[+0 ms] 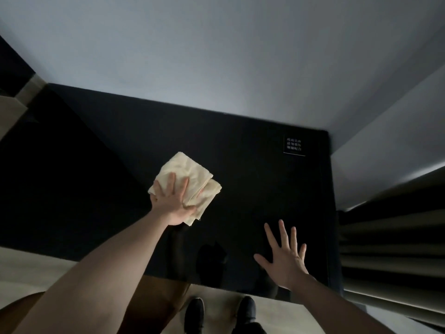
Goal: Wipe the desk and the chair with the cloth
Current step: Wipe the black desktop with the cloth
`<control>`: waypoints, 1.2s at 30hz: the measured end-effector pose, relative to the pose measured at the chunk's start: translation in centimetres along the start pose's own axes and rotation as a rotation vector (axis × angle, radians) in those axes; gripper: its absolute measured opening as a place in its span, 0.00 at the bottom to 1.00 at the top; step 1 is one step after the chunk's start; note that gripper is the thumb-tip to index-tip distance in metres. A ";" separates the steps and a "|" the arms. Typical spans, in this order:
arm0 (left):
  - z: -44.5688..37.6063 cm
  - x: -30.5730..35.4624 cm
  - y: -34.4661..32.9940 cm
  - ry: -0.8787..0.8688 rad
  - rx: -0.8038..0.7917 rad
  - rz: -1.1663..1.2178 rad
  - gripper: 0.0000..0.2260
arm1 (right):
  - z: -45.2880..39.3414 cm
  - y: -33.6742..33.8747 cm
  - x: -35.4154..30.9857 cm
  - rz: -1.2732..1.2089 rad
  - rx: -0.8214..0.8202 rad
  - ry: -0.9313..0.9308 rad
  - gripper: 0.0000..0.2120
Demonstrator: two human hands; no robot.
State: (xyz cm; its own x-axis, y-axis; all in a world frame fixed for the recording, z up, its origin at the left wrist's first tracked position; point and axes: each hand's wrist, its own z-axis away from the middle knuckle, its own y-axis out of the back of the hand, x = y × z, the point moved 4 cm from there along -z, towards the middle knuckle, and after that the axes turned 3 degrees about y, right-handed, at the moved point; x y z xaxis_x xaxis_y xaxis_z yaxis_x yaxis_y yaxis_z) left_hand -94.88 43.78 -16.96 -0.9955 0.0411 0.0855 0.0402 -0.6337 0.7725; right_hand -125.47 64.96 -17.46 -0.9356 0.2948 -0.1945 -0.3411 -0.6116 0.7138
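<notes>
While the left hand (172, 201) presses the folded cream-yellow cloth (186, 182) flat against the glossy black desk top (252, 189) near its middle, fingers spread and nearly straight over the fabric with the thumb tucked at the near edge, the desk-wiping step is judged to be in hand. The right hand (285, 257) is fully open, fingers splayed, holding nothing, at the near right part of the desk; actual contact cannot be confirmed. Next, the cloth likely needs sweeping toward the small black label with white print (294, 145) at the far right corner; the chair is not identifiable.
</notes>
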 end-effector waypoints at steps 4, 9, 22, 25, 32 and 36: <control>-0.1 0.9 -0.1 0.033 0.033 -0.013 0.44 | -0.6 1.1 1.7 0.066 -0.005 0.118 0.43; -1.2 4.8 -1.9 0.120 0.068 0.106 0.43 | -1.7 4.4 7.7 0.174 0.140 0.236 0.41; 0.6 32.3 -4.2 -0.107 -0.111 0.181 0.43 | -3.2 9.2 22.5 -0.297 0.242 0.223 0.41; 1.6 38.5 -5.0 -0.194 -0.148 0.019 0.41 | -3.6 10.7 25.3 -0.388 0.319 0.152 0.39; 3.2 41.1 -2.8 -0.396 -0.176 0.017 0.53 | -5.1 14.5 26.7 -0.351 0.366 0.094 0.36; 4.0 32.9 -0.5 -0.276 0.003 0.252 0.50 | -6.3 16.6 22.8 -0.363 0.345 0.116 0.38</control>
State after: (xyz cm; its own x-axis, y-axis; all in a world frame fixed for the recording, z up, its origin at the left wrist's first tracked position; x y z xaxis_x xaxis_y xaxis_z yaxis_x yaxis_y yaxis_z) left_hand -127.28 48.53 -12.00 -0.8939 0.0913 0.4389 0.2814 -0.6479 0.7079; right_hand -153.03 56.89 -14.24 -0.7728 0.3480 -0.5307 -0.6145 -0.2015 0.7627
